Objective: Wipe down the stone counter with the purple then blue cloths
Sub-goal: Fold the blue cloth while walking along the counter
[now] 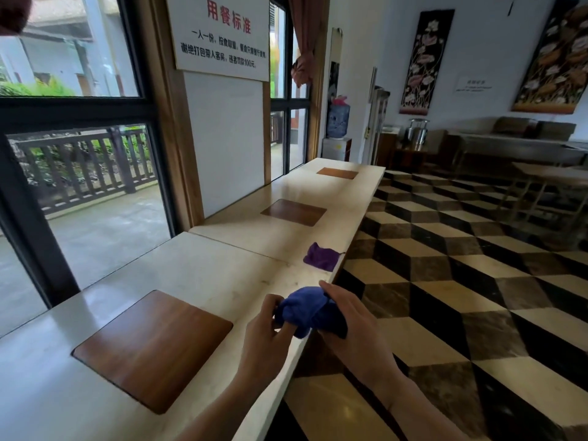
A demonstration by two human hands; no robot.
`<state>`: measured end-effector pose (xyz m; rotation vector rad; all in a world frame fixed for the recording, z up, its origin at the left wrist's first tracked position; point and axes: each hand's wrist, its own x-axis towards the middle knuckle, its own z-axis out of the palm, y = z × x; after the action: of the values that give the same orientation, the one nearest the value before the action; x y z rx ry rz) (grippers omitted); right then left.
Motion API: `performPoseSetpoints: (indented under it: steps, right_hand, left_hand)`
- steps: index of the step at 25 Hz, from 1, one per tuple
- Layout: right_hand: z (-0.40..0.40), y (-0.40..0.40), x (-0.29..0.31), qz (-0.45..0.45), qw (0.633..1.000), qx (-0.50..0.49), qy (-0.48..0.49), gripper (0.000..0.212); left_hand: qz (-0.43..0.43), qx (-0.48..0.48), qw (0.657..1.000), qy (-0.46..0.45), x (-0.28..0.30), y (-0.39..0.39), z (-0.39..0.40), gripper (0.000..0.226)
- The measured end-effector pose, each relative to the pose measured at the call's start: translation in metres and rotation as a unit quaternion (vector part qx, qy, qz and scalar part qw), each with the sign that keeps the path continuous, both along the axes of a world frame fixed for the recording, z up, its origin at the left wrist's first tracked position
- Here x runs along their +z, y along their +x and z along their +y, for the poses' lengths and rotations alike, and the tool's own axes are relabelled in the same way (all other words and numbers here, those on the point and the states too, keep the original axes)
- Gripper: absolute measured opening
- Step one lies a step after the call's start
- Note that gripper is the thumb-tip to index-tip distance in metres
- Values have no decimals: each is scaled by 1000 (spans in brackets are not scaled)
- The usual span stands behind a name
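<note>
Holding the blue cloth (310, 310) bunched between both hands, you have it right at the near edge of the stone counter (203, 268), partly over the lip and partly over the patterned floor side. Your left hand (270, 329) pinches the cloth's left end with curled fingers, and your right hand (346, 316) wraps over its right side, fingers curled round the wad with the index tip pointing forward along the counter edge. The purple cloth (322, 257) lies crumpled farther along the same edge, ahead and slightly right of your grip, touching nothing but the stone (it sits just past the seam between slabs). What the next move turns on is that the unwiped run of counter stretches away from you and to the left, its long axis going toward the far window, so the cloth has to come inboard and down onto the stone. Both forearms reach in from below, wrists roughly level and close together. Judging by the purple one being set down, you look to be on the blue stage, readying the cloth before it goes flat beside the nearest wooden inlay (152, 348).
</note>
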<state>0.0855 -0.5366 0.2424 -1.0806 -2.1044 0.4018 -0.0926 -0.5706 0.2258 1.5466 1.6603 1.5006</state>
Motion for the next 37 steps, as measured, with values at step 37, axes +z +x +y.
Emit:
performPoseSetpoints:
  steps: [37]
  right_hand:
    - [655, -93, -62, 1, 991, 132, 11, 36]
  left_hand:
    - [84, 223, 970, -42, -69, -78, 572, 45]
